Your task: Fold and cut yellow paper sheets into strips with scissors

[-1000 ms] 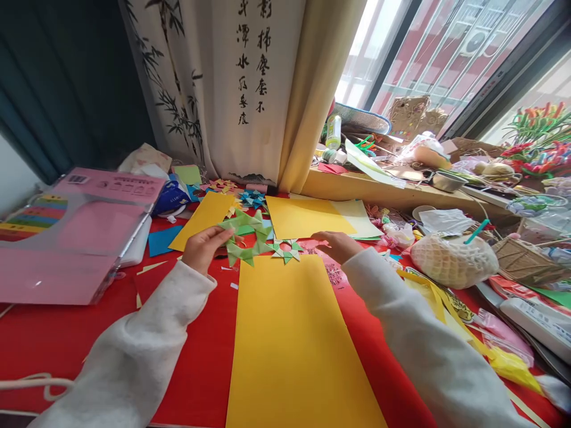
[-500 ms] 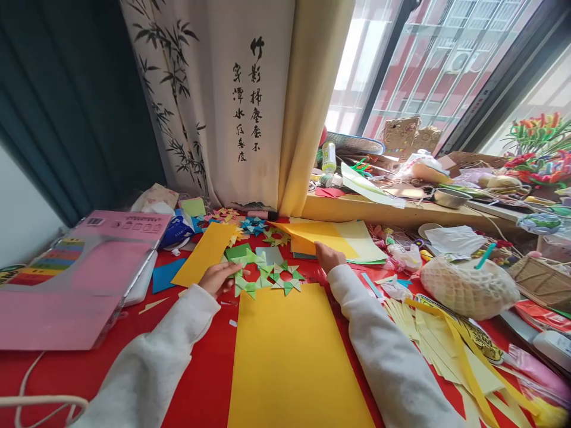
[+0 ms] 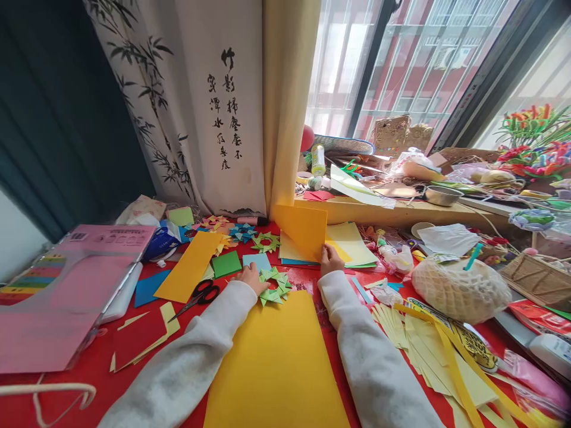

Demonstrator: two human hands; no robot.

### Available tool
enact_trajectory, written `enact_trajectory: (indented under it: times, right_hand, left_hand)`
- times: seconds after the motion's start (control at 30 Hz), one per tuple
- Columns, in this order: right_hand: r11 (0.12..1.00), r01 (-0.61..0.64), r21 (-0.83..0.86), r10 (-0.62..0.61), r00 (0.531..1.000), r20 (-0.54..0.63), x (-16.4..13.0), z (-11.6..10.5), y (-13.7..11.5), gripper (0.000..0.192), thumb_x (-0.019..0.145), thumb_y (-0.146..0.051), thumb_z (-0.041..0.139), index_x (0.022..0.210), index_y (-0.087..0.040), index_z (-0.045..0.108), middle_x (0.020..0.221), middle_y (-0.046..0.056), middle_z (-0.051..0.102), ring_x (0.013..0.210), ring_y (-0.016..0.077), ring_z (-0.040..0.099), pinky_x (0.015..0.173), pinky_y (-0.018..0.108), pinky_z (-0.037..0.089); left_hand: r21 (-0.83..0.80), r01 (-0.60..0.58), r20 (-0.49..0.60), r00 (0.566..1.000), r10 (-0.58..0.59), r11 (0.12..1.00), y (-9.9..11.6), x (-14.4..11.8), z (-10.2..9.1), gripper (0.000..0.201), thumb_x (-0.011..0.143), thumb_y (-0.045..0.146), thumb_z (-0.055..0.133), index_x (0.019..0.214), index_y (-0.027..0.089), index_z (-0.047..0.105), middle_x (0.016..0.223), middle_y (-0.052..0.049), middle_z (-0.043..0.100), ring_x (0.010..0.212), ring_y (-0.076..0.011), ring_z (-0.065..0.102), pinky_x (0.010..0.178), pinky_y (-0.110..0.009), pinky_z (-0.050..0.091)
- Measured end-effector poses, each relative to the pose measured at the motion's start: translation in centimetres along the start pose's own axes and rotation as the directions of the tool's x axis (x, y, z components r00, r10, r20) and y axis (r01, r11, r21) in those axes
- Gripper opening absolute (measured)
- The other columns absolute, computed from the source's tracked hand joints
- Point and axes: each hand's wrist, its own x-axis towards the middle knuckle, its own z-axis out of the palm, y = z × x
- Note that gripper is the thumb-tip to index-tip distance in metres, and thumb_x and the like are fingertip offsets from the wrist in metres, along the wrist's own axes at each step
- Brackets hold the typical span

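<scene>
Right hand (image 3: 329,259) pinches orange sheet (image 3: 303,230) upright.

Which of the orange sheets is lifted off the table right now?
The orange sheet pinched by the right hand stands raised off its stack; the other two lie flat.

Scissors (image 3: 198,295) lie left of the paper ring (image 3: 275,285).
</scene>
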Motion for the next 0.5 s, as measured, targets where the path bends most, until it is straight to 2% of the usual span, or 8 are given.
enact_trajectory:
  times: [0.13, 0.33, 0.4, 0.5]
  right_hand:
    - [0.993, -0.064, 0.094, 0.071, 0.995, -0.071, 0.1, -0.1, 0.3, 0.041, 0.077, -0.038, 0.030, 0.099, -0.013, 0.054, 0.092, 0.009, 0.061, 0.082, 0.0165, 0.057, 0.072, 0.027, 0.042]
    - [0.966, -0.152, 0.210, 0.184, 0.972, -0.143, 0.3, 0.0, 0.6, 0.045, 0.076, -0.041, 0.028, 0.100, -0.010, 0.051, 0.091, 0.012, 0.060, 0.083, 0.0174, 0.056, 0.071, 0.028, 0.043]
    - [0.957, -0.171, 0.234, 0.210, 0.966, -0.150, 0.3, -0.1, 0.6, 0.046, 0.076, -0.041, 0.028, 0.100, -0.009, 0.050, 0.091, 0.013, 0.060, 0.084, 0.0180, 0.056, 0.071, 0.028, 0.042]
    - [0.946, -0.186, 0.265, 0.225, 0.966, -0.127, 0.3, -0.4, 0.5, 0.046, 0.076, -0.041, 0.028, 0.101, -0.008, 0.049, 0.092, 0.014, 0.059, 0.085, 0.0179, 0.056, 0.072, 0.028, 0.042]
  left_hand:
    - [0.109, -0.009, 0.036, 0.999, 0.005, 0.994, 1.1, 0.3, 0.2, 0.058, 0.059, 0.031, 0.054, 0.111, 0.013, 0.033, 0.103, -0.018, 0.053, 0.093, -0.0331, 0.050, 0.069, -0.039, 0.036]
    - [0.171, -0.050, 0.054, 0.998, 0.042, 0.984, 1.6, 0.9, 0.4, 0.054, 0.057, 0.029, 0.055, 0.106, 0.012, 0.038, 0.091, -0.017, 0.058, 0.087, -0.0319, 0.053, 0.067, -0.038, 0.036]
    - [0.180, -0.068, 0.039, 0.997, 0.062, 0.981, 1.9, 1.0, -0.1, 0.053, 0.056, 0.028, 0.057, 0.104, 0.014, 0.040, 0.090, -0.017, 0.059, 0.087, -0.0320, 0.053, 0.068, -0.039, 0.036]
    - [0.185, -0.105, -0.012, 0.994, 0.109, 0.977, 2.5, 2.2, -1.9, 0.051, 0.057, 0.031, 0.058, 0.103, 0.016, 0.044, 0.096, -0.017, 0.057, 0.092, -0.0335, 0.051, 0.072, -0.041, 0.035]
